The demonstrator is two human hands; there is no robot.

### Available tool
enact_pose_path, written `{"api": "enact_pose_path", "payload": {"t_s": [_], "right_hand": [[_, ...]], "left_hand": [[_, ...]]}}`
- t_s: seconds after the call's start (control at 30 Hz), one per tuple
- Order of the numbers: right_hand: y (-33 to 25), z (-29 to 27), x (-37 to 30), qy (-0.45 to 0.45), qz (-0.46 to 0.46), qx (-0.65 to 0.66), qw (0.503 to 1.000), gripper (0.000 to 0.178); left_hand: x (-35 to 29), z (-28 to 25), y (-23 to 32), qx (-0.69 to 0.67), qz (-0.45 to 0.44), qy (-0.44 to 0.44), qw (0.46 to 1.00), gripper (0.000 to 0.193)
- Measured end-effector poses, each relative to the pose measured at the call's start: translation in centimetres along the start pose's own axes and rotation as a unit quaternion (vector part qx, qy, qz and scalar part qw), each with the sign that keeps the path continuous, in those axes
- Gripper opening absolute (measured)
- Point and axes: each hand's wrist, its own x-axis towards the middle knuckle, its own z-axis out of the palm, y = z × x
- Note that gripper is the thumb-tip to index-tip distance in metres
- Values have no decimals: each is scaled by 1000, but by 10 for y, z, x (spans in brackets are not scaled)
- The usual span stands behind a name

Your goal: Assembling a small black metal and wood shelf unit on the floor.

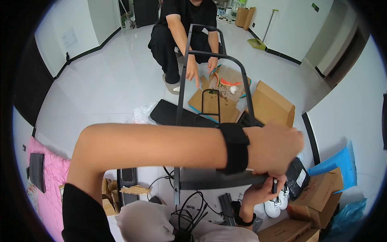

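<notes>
A black metal frame stands before me, its tall bars reaching away toward a person crouching opposite. My left arm stretches across it to the right. Blurred by motion, my left hand is curled at the frame's near right corner; whatever its fingers hold is hidden. Just below, my right hand grips that corner, thumb and fingers closed around its dark end. Both wrists wear black bands. A bundle of black cables hangs in front of my lap.
Past the frame, melon rinds lie on opened cardboard, near a black panel. To the right are brown boxes, white shoes and a blue bag. Pink fabric is at left; black metal parts lie near my knees.
</notes>
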Motion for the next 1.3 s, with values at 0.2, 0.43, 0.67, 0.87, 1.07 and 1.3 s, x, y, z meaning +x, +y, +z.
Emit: {"api": "enact_pose_path", "payload": {"t_s": [0.2, 0.43, 0.67, 0.87, 1.07, 1.3], "right_hand": [[-24, 5, -6, -46, -32, 65, 996, 25], [-10, -3, -3, -29, -70, 11, 997, 26], [-12, 7, -1, -24, -71, 42, 996, 22], [-5, 9, -9, 2, -75, 27, 997, 18], [-13, -4, -6, -33, -53, 50, 997, 15], [-9, -29, -4, -121, -45, 63, 990, 17]], "left_hand": [[-105, -72, 19, 106, 19, 296, 949, 29], [-266, -29, -23, -52, -266, 499, 823, 12], [-360, 85, -28, -250, -462, 431, 734, 11], [-374, 167, -49, -261, -477, 349, 763, 15], [-337, 181, -52, -268, -438, 293, 807, 18], [-329, 204, -66, -176, -368, 219, 886, 43]]}}
